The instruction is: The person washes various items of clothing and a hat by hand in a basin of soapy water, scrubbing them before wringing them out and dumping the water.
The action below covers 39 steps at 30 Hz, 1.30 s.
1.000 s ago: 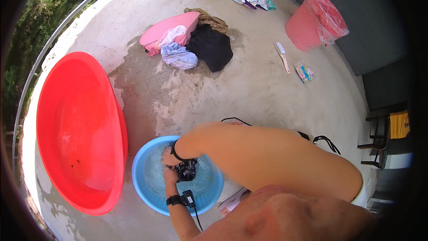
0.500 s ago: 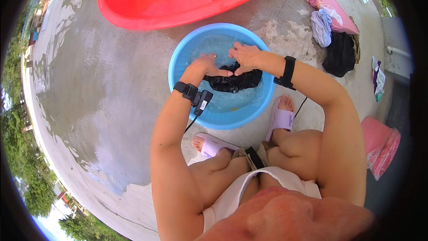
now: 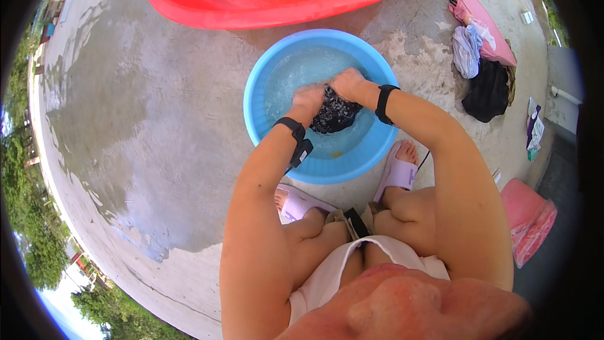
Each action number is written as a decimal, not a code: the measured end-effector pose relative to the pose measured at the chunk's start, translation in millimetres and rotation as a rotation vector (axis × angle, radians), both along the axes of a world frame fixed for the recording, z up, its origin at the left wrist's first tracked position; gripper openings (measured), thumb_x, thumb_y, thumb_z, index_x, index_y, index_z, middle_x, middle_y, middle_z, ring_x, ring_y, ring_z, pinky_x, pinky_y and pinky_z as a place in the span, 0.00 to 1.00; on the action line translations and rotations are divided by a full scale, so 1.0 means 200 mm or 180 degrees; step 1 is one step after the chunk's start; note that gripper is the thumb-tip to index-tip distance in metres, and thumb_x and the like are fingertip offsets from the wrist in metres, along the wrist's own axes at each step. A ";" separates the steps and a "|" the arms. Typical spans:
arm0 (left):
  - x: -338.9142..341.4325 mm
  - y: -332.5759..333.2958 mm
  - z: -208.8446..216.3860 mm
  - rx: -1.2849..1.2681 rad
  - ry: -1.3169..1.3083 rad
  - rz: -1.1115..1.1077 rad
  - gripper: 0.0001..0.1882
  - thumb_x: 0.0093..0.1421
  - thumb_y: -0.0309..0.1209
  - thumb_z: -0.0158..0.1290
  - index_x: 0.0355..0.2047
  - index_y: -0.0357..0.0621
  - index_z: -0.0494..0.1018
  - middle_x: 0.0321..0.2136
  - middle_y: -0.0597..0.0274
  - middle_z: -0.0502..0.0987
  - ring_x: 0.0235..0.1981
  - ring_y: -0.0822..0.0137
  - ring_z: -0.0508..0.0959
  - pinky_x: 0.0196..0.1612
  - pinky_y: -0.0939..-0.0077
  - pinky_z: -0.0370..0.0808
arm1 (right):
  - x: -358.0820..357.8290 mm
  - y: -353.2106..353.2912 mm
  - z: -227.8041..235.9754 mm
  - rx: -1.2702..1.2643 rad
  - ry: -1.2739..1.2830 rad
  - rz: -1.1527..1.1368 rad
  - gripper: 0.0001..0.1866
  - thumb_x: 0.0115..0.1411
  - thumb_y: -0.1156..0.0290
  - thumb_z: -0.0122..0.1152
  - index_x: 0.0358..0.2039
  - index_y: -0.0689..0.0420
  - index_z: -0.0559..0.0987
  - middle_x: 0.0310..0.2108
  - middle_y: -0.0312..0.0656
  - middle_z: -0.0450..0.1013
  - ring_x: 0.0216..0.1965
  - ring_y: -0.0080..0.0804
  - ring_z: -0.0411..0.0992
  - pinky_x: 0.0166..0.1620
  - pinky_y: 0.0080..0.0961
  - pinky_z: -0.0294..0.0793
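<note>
A round light-blue basin [image 3: 253,104] of water stands on the ground in front of my feet. Black cloth [image 3: 336,115], wet and partly under water, lies bunched in its middle; the garment's kind cannot be made out. My left hand [image 3: 309,96] is closed on the cloth's left upper edge, its fingertips hidden. At the upper right edge of the cloth, my right hand [image 3: 348,82] grips it too, fingers curled down into the water. The two fists are close together but apart.
Beyond the basin lies a large red tub [image 3: 251,16]. To the far right, a pink board or lid [image 3: 487,31] has pale clothes [image 3: 466,50] and a black garment [image 3: 486,91] beside it. A pink bucket [image 3: 522,204] stands near my right side. Wet concrete [image 3: 126,151] stretches left.
My hands have gone from spread fingers over the black cloth to fists closed on it. The cloth is bunched more tightly, and the view has shifted slightly.
</note>
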<state>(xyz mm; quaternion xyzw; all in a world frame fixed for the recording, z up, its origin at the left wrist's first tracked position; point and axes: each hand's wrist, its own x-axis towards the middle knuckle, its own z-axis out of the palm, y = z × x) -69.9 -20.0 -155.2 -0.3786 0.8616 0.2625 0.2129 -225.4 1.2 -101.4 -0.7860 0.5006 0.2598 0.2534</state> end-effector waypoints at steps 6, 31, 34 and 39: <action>-0.10 -0.19 0.18 0.0851 0.0190 0.0135 0.19 0.57 0.31 0.51 0.49 0.45 0.73 0.43 0.43 0.78 0.49 0.48 0.76 0.51 0.60 0.72 | -0.09 -0.04 -0.01 0.0447 -0.0601 -0.1222 0.25 0.56 0.71 0.58 0.57 0.51 0.71 0.50 0.48 0.74 0.50 0.45 0.74 0.54 0.39 0.71; 0.08 0.07 0.86 -0.0602 0.0641 0.0752 0.17 0.59 0.41 0.54 0.42 0.43 0.78 0.44 0.52 0.77 0.46 0.50 0.76 0.50 0.60 0.72 | 0.10 0.36 0.17 0.0390 0.0360 -0.0798 0.46 0.56 0.53 0.63 0.69 0.45 0.49 0.68 0.47 0.48 0.58 0.54 0.64 0.49 0.62 0.71; 0.13 0.14 0.85 -0.0042 0.0066 0.0844 0.23 0.60 0.48 0.52 0.38 0.37 0.78 0.43 0.46 0.77 0.47 0.53 0.76 0.46 0.60 0.75 | 0.03 0.21 0.20 0.0562 0.0427 -0.0852 0.37 0.56 0.62 0.62 0.65 0.49 0.60 0.67 0.48 0.51 0.51 0.51 0.72 0.35 0.55 0.77; 0.14 0.25 0.69 0.3163 -0.0220 0.3421 0.51 0.56 0.72 0.38 0.65 0.41 0.53 0.57 0.32 0.63 0.58 0.45 0.68 0.54 0.45 0.71 | 0.02 0.32 0.05 0.0210 -0.0512 -0.2007 0.35 0.54 0.71 0.57 0.64 0.53 0.60 0.58 0.55 0.61 0.51 0.51 0.71 0.45 0.43 0.76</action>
